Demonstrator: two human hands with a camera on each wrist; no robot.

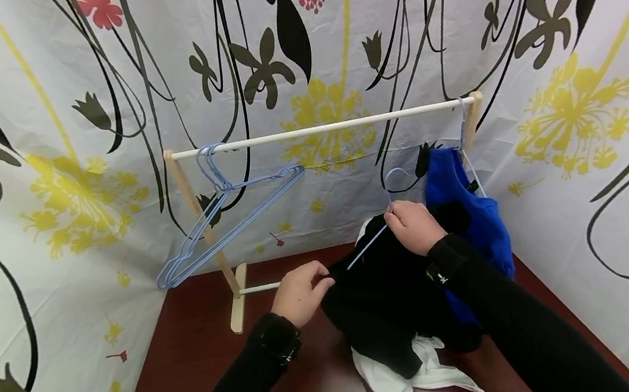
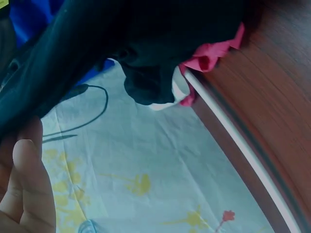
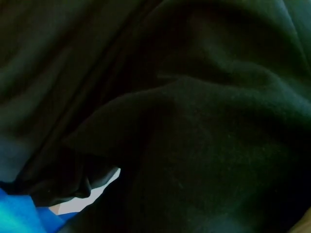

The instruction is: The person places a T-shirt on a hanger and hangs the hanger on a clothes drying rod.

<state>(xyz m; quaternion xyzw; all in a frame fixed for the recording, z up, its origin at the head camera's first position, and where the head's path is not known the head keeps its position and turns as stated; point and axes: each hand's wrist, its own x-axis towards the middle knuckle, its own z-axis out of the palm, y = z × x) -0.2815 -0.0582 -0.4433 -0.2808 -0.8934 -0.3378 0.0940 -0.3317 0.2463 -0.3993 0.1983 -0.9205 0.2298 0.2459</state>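
Observation:
A black garment hangs bunched over the dark wooden table on a light blue wire hanger. My right hand pinches that hanger just below its hook. My left hand grips the garment's left edge; the left wrist view shows its fingers against the black cloth. The right wrist view is filled by black fabric. A white garment lies under the black one.
A small wooden rack with a white rail stands at the back. Light blue empty hangers hang at its left end, a blue garment at its right. Flowered curtain walls close in on three sides.

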